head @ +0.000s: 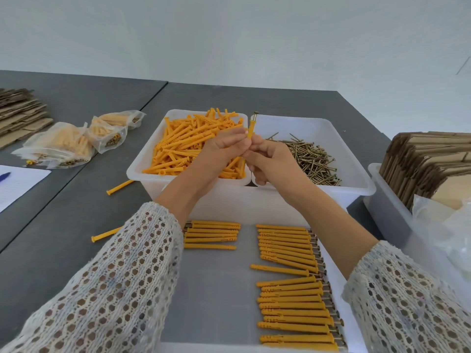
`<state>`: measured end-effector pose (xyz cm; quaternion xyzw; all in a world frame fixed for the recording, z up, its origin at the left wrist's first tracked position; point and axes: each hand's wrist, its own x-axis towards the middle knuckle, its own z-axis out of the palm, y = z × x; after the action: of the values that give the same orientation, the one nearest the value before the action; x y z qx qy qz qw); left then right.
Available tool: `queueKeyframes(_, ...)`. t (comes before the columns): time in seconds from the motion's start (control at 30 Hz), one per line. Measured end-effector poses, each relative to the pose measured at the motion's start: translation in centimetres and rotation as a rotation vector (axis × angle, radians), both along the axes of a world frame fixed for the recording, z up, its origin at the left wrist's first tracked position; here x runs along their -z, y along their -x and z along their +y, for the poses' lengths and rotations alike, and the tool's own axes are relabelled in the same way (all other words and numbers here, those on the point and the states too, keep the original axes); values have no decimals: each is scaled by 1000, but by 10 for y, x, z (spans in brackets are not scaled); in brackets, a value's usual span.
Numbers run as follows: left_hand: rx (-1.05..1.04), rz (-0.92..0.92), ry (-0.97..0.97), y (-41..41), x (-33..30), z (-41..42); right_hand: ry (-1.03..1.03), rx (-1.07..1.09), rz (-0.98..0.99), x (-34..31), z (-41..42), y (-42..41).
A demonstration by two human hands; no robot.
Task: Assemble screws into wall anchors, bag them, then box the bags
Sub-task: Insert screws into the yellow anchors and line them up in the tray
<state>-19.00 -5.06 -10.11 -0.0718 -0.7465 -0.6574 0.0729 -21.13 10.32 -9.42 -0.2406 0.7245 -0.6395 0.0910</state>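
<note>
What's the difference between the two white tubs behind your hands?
The left tub holds thick orange plastic wall anchors, heaped high; the right tub holds thin brass-coloured metal screws, a lower layer with much bare white floor showing. Both are white plastic tubs, alike in shape, standing side by side on the grey table.

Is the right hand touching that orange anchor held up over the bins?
Touching. The head view shows the right hand with its fingers pinching the upright anchor.
</note>
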Motion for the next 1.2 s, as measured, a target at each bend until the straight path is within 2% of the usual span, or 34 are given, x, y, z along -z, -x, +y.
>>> queueKeyframes(0.17, 20, -81, -121, 3, -2, -4, -132, -156, -46, -3, 7, 1)
queueKeyframes(0.33, -94, -168, -462, 4, -3, -12, -280, -519, -206, -17, 14, -11)
queueKeyframes(0.4, -107, -181, -548, 2, -3, -14, -471, -714, -225, -23, 10, -22)
queueKeyframes(0.5, -114, -201, -602, 0, -3, -16, -908, -894, -116, -15, -11, -44)
queueKeyframes(0.57, -116, -202, -610, 0, -3, -17, -1171, -871, -9, -1, -27, -59)
queueKeyframes(0.63, -122, -206, -611, 0, -3, -17, -1330, -783, 168, 15, -39, -72)
queueKeyframes(0.7, -121, -209, -612, 1, -3, -17, -1402, -681, 374, 30, -47, -80)
queueKeyframes(0.77, -119, -209, -621, 1, -2, -17, -1400, -606, 468, 40, -54, -85)
queueKeyframes(0.93, -123, -219, -622, 0, -4, -16, -1353, -509, 487, 42, -62, -87)
queueKeyframes(1.2, -112, -226, -612, 2, -3, -15, -1321, -496, 450, 40, -62, -82)
